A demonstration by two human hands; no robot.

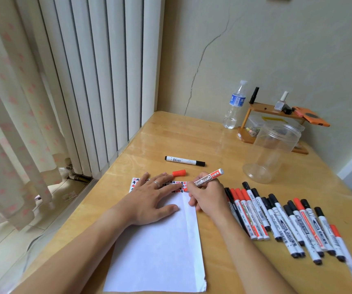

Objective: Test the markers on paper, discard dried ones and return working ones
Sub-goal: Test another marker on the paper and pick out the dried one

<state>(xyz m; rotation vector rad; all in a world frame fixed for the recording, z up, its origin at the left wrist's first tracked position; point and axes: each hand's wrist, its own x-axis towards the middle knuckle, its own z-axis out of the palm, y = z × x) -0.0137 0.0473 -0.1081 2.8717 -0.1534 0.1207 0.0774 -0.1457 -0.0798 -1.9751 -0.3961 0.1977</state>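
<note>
Your right hand [206, 195] is pinching the red marker [209, 178] in a writing grip, its tip down at the far edge of the paper [160, 247], where a band of red and black test marks [172, 185] already runs across the sheet; the barrel slants up and away to your right, its tail end pointing toward the clear jar [271, 151]. Your left hand [151, 198] lies flat with fingers spread, pressing the paper onto the surface [192, 136] just beside the writing hand. The relation to mind is the red cap [179, 173]: it lies on the surface just beyond the paper's far edge, off the left hand's fingertips and a little to the left of the marker tip, its long axis roughly crosswise to you, so the left hand looks the nearer one to fetch it. If the red mark counts as good, I judge the marker a working one, due to be capped and returned, probably to the jar standing open well to your right. A lone black marker [184, 161] lies crosswise farther back, apart from the rest, and the row of markers [287, 221] lies just right of your right wrist, caps pointing away from you
</note>
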